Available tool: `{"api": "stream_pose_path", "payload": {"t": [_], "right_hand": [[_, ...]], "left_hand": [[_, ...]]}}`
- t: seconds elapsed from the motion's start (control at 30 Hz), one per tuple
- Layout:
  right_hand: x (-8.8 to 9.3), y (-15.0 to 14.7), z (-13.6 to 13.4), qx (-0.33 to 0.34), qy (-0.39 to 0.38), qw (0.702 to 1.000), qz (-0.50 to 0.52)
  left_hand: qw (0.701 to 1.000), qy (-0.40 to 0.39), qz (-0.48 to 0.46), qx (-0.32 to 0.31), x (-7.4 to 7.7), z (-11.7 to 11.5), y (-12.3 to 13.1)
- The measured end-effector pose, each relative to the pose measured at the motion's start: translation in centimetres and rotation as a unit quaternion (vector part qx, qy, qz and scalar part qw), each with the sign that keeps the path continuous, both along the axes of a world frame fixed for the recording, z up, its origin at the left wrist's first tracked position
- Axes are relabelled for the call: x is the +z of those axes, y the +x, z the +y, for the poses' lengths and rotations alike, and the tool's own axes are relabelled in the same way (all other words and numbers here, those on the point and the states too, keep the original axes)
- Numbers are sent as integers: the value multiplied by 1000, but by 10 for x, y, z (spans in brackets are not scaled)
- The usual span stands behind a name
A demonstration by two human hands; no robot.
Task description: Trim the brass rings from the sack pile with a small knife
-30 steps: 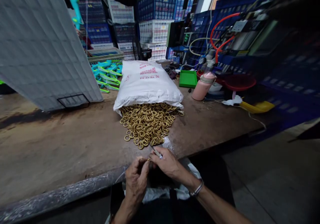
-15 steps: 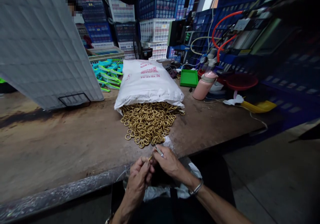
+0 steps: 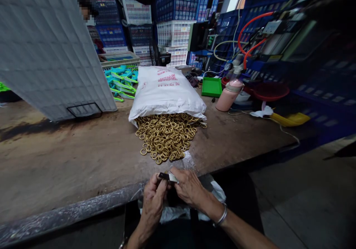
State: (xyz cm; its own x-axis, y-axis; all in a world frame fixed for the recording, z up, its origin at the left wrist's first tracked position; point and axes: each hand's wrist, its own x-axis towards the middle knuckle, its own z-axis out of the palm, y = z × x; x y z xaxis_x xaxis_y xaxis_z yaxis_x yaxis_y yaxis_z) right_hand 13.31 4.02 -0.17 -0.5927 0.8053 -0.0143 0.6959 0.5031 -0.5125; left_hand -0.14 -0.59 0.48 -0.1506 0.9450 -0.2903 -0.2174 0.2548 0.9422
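Observation:
My left hand (image 3: pixel 154 197) and my right hand (image 3: pixel 189 186) meet at the near edge of the brown workbench (image 3: pixel 69 160), fingers pinched together. Between them is a small blade-like tool (image 3: pixel 167 176), dark at one end and pale at the other, which my right hand grips. What my left fingers pinch is hidden. Just beyond the hands lies a heap of gold rings (image 3: pixel 166 136), spilling from the open mouth of a white sack (image 3: pixel 166 91). A clear plastic bag (image 3: pixel 178 212) lies on my lap under the hands.
A grey panel (image 3: pixel 47 48) leans at the left. Teal plastic parts (image 3: pixel 122 82) lie behind the sack. A green tray (image 3: pixel 211 87), a pink bottle (image 3: pixel 229 95), a red bowl (image 3: pixel 271 91) and a yellow scoop (image 3: pixel 290 119) stand right. Stacked crates (image 3: pixel 172 30) fill the back, where another person stands.
The small tool in my right hand has swung from pointing up to lying level across both hands. The gold ring seen between my fingertips earlier no longer shows.

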Motion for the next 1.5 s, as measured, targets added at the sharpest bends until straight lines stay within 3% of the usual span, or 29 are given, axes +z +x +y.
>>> {"api": "stream_pose_path", "payload": {"t": [0.17,0.3,0.47,0.6,0.7,0.87,1.0,1.2,1.4,1.5], "right_hand": [[0,8,6,-31,0,999,-11],[-1,13,21,-129,21,991,8],[-1,12,44,-225,52,973,30],[-2,7,52,-235,49,970,-20],[-3,5,54,-225,53,971,-55],[-7,10,62,-224,27,974,22],[-2,13,69,-245,-14,958,150],[14,2,59,-218,-134,906,338],[7,-13,34,-165,-227,876,393],[6,-15,29,-154,-210,894,365]], "left_hand": [[999,11,-36,-25,7,-6,3],[988,-49,-148,-22,8,-6,4],[981,-57,-184,-16,1,0,1],[972,-51,-228,16,1,2,0],[963,-56,-265,6,3,1,-1],[944,-108,-312,17,1,3,-4],[947,-116,-297,31,0,11,-1],[975,-40,-217,28,7,29,9],[992,6,-121,44,7,40,17],[996,21,-69,44,5,41,16]]}}
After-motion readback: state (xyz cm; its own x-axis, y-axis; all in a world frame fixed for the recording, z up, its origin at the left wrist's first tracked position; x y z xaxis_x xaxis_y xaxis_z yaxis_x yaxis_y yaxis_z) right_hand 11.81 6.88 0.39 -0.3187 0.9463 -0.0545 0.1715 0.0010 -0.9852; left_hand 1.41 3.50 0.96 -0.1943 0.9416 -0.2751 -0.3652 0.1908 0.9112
